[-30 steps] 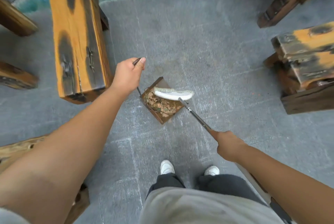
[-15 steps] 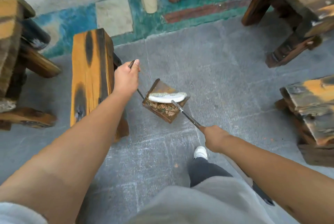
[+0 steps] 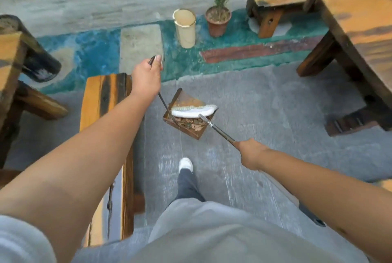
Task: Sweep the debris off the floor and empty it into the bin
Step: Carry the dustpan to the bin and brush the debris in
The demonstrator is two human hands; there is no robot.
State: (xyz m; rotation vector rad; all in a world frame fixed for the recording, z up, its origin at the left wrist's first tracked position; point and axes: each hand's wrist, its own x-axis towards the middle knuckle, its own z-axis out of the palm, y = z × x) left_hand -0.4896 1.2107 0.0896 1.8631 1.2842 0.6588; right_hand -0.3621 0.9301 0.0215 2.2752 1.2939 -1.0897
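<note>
Head view shows first the grey stone-tiled floor [image 3: 275, 103], with a long orange and black scorched wooden bench [image 3: 101, 114] at the left side. Farther away, on the painted strip, stands a tall cream plastic bin [image 3: 185, 29], its mouth open, just beside a potted plant [image 3: 218, 8].

Between bench and bin the brown box-shaped metal dustpan [image 3: 186, 101] hangs above the floor on its thin dark wire handle [image 3: 164, 104]. The left hand [image 3: 146, 78] is curled tight round the top of this handle. Inside lies a heap of dry brown leaves and debris [image 3: 191, 123]. The white brush head of the broom [image 3: 194, 111] rests over the pan mouth, and the right hand [image 3: 251, 153] is clenched on the broom's metal shaft [image 3: 218, 130].

I judge the leaves very light and loose, easy to spill or blow out, so the pan should stay level. The handle is thin; a grip near its top, as now, seems good.
</note>
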